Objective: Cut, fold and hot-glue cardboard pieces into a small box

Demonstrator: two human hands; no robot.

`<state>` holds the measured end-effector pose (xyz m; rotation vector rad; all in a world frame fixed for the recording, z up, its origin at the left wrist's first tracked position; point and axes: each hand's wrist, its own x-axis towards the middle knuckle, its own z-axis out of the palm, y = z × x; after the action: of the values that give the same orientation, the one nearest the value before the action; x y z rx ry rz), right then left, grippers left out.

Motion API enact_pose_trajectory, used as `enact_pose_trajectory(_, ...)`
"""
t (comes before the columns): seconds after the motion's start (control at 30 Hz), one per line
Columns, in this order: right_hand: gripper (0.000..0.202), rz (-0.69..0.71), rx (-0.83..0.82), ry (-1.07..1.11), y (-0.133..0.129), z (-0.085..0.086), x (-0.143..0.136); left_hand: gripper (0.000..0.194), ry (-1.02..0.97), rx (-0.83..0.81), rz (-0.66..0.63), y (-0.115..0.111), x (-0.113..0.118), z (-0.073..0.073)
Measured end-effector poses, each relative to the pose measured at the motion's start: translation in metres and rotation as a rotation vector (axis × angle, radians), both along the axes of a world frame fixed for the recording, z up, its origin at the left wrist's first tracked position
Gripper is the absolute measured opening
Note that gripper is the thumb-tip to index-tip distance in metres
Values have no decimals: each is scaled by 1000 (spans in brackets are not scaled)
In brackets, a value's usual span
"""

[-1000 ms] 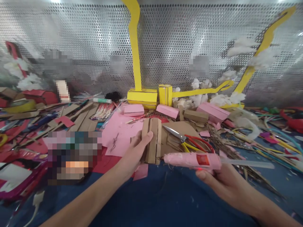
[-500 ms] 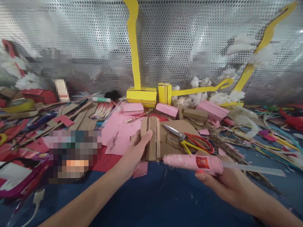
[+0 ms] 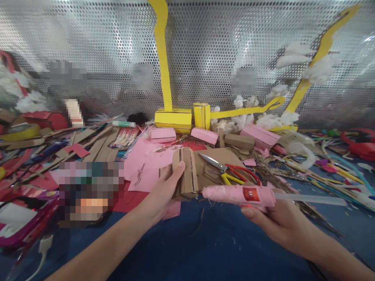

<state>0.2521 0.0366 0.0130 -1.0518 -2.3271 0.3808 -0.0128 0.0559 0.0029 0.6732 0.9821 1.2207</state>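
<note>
My left hand (image 3: 168, 181) is closed around a small brown cardboard box (image 3: 190, 171), thumb pressed on its upper face. Dark lines run along the box's edges. My right hand (image 3: 277, 222) grips a pink glue gun (image 3: 228, 194) with a clear glue stick (image 3: 310, 199) sticking out of its back end. The gun's nozzle points left, at the lower right corner of the box; whether it touches is hard to tell. Just behind the gun lie scissors (image 3: 218, 164) with red and yellow handles, resting on a sheet of brown cardboard (image 3: 231, 154).
Pink paper (image 3: 143, 168) lies left of the box. Behind stand a yellow box (image 3: 172, 118) with a tall strip, several pink boxes (image 3: 204, 136) and a perforated metal panel (image 3: 199, 50). Cardboard scraps crowd the left, twigs and sticks the right. A white cable (image 3: 45, 249) lies at front left.
The near end of the box has tipped slightly in my left hand, showing more of its end. The glue gun sits a little higher, its nozzle still by the box's corner. The view has shifted slightly.
</note>
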Motion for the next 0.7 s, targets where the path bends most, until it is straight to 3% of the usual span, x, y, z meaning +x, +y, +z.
enact_pose_trajectory(0.17, 34, -11, 8, -28, 0, -1, 6, 46, -14, -34, 33, -1, 2, 4)
enact_pose_trajectory(0.3, 24, 24, -1, -93, 2, 5, 6, 45, -24, -33, 27, -2, 0, 2)
enact_pose_trajectory(0.5, 38, 38, 5, -89, 3, 15, 1, 50, -49, -38, 15, -2, 0, 3)
enact_pose_trajectory(0.7, 38, 8, 19, -138, 2, 14, 1, 52, -47, -46, 19, -2, 1, 5)
